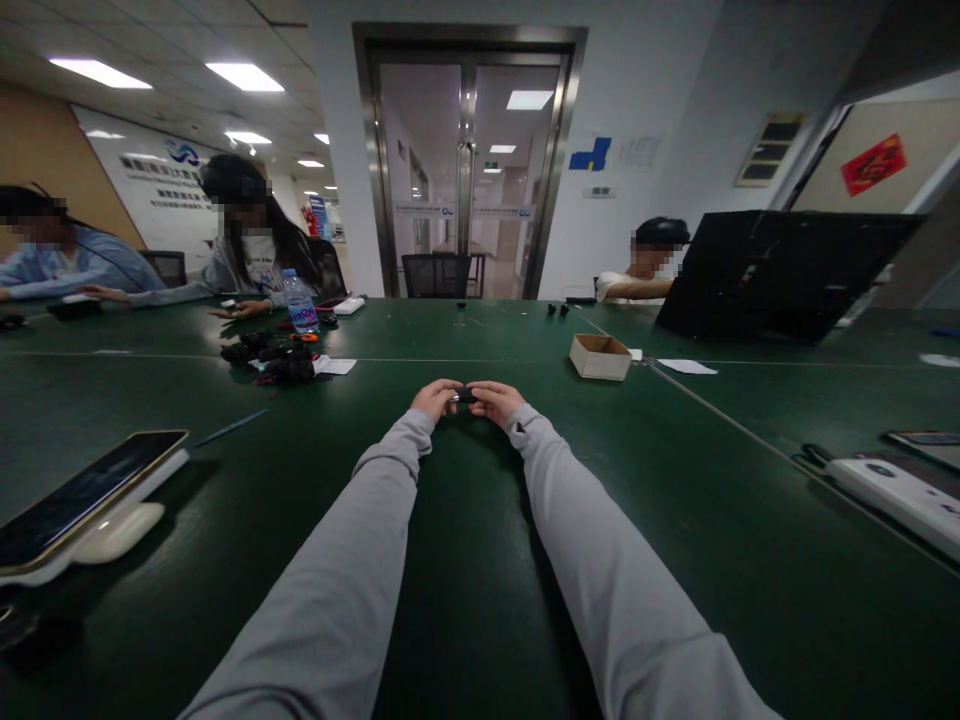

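Both hands meet at the table's middle, the left hand (436, 398) and right hand (494, 400) pinching a small black part (465, 396) between their fingertips. At ten o'clock stands a water bottle (301, 304), its blue label too blurred to read; at one o'clock sits a small cardboard box (600, 356) on the green table (675, 520).

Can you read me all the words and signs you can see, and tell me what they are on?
No text is clear enough to quote.
Water bottle label: blurred.
White wall board with lines of writing: too small.
Red paper sign: unreadable.
Blue wall sign: shapes only.
Glass door stickers: too small.
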`<state>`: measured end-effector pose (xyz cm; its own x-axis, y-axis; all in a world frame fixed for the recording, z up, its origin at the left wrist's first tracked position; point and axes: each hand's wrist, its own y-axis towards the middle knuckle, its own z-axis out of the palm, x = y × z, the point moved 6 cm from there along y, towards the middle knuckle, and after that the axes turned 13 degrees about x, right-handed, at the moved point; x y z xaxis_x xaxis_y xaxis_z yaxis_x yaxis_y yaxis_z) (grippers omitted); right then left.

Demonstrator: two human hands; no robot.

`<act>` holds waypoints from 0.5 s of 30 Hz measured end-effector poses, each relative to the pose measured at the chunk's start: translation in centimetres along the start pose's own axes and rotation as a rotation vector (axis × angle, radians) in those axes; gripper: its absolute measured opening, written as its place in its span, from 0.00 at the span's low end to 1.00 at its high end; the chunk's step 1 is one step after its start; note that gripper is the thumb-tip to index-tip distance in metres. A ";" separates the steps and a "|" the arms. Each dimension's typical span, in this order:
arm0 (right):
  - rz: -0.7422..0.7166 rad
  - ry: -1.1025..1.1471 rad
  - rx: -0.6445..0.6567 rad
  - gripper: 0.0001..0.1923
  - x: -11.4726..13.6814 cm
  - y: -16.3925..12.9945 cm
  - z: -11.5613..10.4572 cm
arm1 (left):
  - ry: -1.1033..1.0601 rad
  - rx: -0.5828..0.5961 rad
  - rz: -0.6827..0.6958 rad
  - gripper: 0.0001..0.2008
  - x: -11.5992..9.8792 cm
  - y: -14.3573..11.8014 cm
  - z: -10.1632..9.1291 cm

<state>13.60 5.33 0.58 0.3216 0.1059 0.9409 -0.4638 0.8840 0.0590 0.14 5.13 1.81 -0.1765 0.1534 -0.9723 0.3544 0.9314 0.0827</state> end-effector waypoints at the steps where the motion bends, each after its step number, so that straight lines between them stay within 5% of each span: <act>1: 0.002 -0.003 0.004 0.06 0.0 0.0 0.0 | 0.000 0.011 0.000 0.14 0.0 0.0 0.0; 15: 0.006 0.005 0.004 0.07 -0.1 0.1 -0.1 | -0.024 0.030 -0.023 0.14 -0.3 -0.2 0.1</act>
<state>13.64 5.45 0.41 0.3227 0.1134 0.9397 -0.4689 0.8815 0.0547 0.26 4.90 2.09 -0.1630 0.1239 -0.9788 0.3779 0.9243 0.0540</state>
